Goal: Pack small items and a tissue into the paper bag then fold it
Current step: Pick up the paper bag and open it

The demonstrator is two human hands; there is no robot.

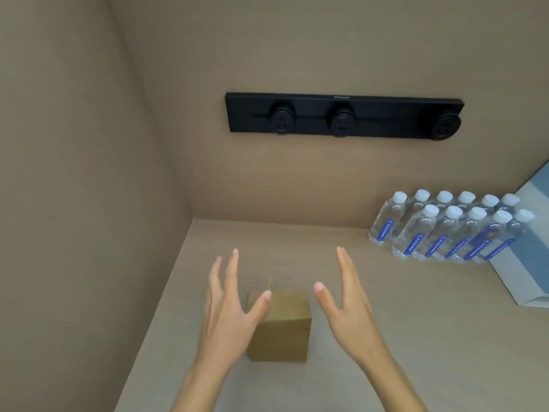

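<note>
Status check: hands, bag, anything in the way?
Left hand open, at the bag's left side; right hand open, clear of it. Paper bag upright on counter. Water bottles far right, not obstructing.

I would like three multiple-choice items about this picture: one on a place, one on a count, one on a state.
1. Where do the water bottles stand?
A. at the far right of the surface
B. at the left wall
C. in front of the paper bag

2. How many round sockets does the black power track carry?
A. one
B. three
C. five

3. What are the hands doing?
A. both open, holding nothing
B. left hand lifts a bottle
C. right hand holds a tissue

Key: 1 A, they stand beside the blue-grey box. 2 B, three show. 3 A, the left hand and right hand spread beside the paper bag.
</note>
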